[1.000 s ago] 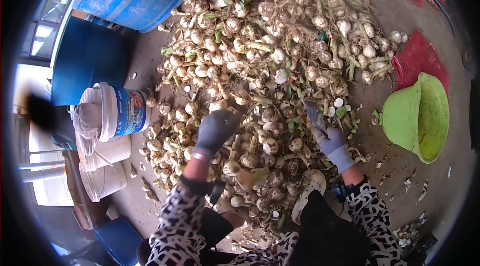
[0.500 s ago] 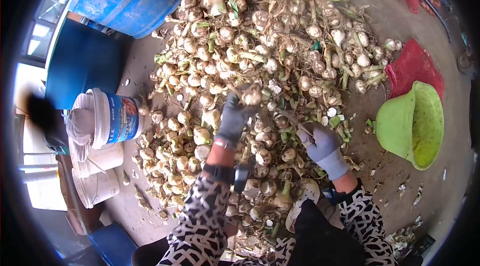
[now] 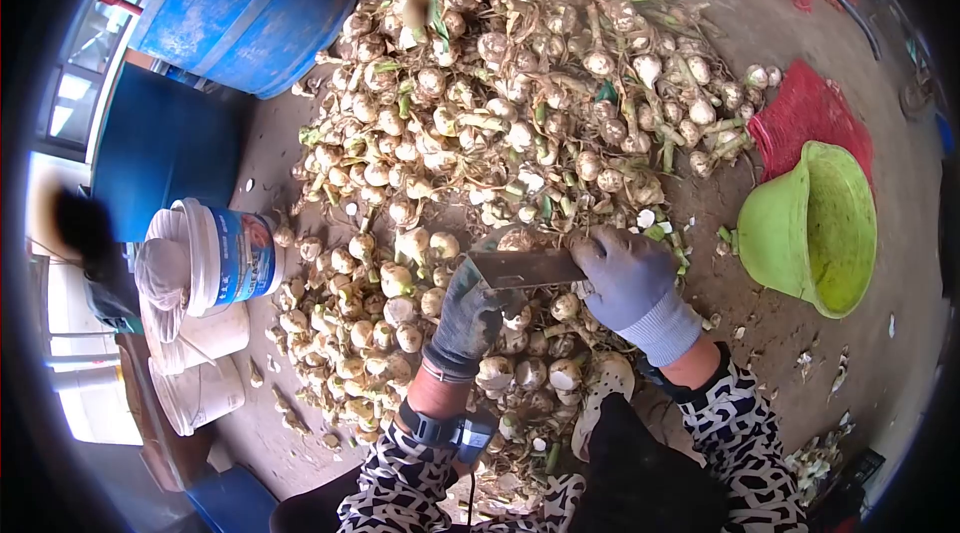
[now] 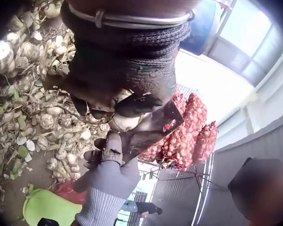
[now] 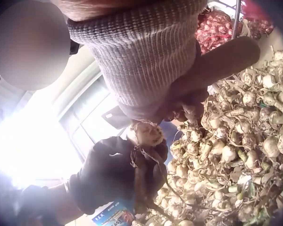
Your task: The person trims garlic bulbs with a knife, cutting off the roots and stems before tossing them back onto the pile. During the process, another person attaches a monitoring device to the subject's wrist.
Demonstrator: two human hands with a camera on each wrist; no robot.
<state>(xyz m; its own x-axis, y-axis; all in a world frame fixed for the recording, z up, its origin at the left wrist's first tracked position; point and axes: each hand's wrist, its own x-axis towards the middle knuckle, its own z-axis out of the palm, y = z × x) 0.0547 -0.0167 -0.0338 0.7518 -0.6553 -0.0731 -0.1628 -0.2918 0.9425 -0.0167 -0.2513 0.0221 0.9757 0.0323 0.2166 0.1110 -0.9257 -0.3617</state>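
My left hand (image 3: 470, 308), in a dark soiled glove, grips a garlic bulb (image 5: 146, 134) with its stalk hanging down in the right wrist view. My right hand (image 3: 630, 273), in a pale grey glove with a ribbed cuff, holds a knife (image 3: 525, 270) with a broad, dark rectangular blade. In the head view the blade lies across in front of the left fingers and hides part of the bulb. From the left wrist, the blade is seen right at the pale bulb. Both hands are over a large heap of garlic (image 3: 480, 123) with stalks on.
A green basin (image 3: 790, 233) stands on its side at the right, by a red net sack (image 3: 810, 118). White buckets (image 3: 205, 393) and a blue barrel (image 3: 245, 13) stand at the left. Filled red net bags (image 4: 193, 127) are stacked farther off. My shoe (image 3: 605, 393) is by the heap.
The left hand has picked a bulb from the heap and brought it back toward the body. The right hand has moved inward and up, bringing the knife to the bulb.
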